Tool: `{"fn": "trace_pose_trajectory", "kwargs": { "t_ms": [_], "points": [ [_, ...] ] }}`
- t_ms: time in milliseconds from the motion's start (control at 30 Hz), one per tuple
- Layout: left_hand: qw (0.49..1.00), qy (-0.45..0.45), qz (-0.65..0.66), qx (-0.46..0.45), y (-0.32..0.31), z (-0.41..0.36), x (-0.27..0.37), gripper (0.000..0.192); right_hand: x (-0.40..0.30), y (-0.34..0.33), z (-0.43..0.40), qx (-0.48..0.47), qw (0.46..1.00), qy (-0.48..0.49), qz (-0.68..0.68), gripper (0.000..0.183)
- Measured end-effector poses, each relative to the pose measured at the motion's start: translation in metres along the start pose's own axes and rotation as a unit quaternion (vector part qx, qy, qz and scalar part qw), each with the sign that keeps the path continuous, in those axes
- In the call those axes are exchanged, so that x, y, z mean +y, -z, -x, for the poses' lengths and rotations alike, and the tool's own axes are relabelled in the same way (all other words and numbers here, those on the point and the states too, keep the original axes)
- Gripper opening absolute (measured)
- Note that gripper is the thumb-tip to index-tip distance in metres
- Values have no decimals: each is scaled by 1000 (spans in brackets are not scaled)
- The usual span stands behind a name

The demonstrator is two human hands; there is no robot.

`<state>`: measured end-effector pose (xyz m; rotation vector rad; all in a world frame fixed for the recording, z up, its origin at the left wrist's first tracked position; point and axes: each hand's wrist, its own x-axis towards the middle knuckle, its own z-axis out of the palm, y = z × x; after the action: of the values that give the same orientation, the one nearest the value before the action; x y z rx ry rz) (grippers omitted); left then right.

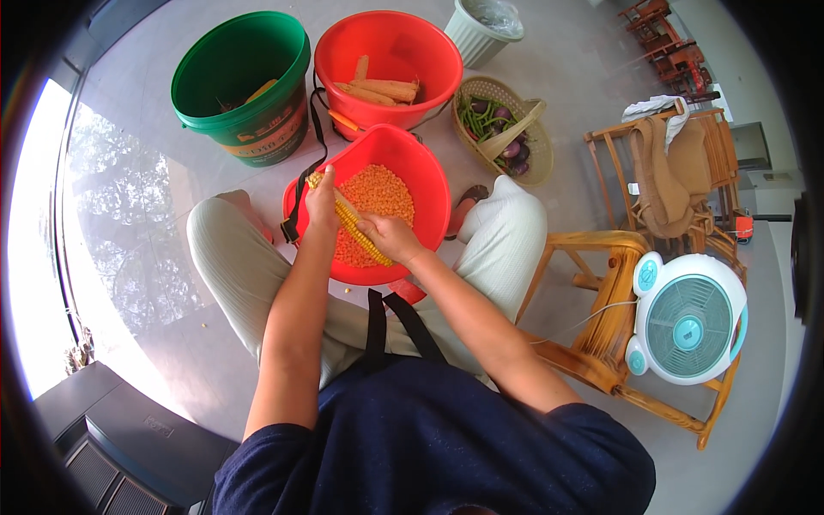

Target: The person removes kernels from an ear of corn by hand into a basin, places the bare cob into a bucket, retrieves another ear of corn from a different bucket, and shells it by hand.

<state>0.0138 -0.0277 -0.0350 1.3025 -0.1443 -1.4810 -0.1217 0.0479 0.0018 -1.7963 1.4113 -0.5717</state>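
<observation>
An ear of corn (351, 222) slants over a red plastic basin (430, 174), with yellow kernels along it and a paler strip beside them. My left hand (323, 203) grips its upper end; a tuft of yellow kernels shows past my fingers. Lower down, my right hand (390, 237) is closed around the side of the same ear, thumb against the kernels. Loose orange-yellow corn kernels (380, 190) cover the bottom of the basin, which stands between my knees.
Behind stand a green bucket (193, 119) with a yellow ear inside and a red bucket (325, 64) holding bare corncobs (386, 89). A basket (541, 151) holds eggplants and green peppers. Right is a wooden chair (608, 302) with a box fan (689, 328). A black strap (302, 183) hangs beside the basin.
</observation>
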Motion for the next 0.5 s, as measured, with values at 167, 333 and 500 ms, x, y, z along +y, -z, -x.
{"fn": "trace_pose_trajectory", "kwargs": {
  "t_ms": [167,333,500],
  "points": [
    [999,34,-33,2,1,3,3,26,-7,7,0,-47,999,10,-2,35],
    [996,27,-80,-33,0,4,7,26,-5,6,2,-10,999,32,-15,37],
    [998,0,-50,-33,-5,7,2,28,-19,8,-4,-53,992,-102,54,42]
  ]
}}
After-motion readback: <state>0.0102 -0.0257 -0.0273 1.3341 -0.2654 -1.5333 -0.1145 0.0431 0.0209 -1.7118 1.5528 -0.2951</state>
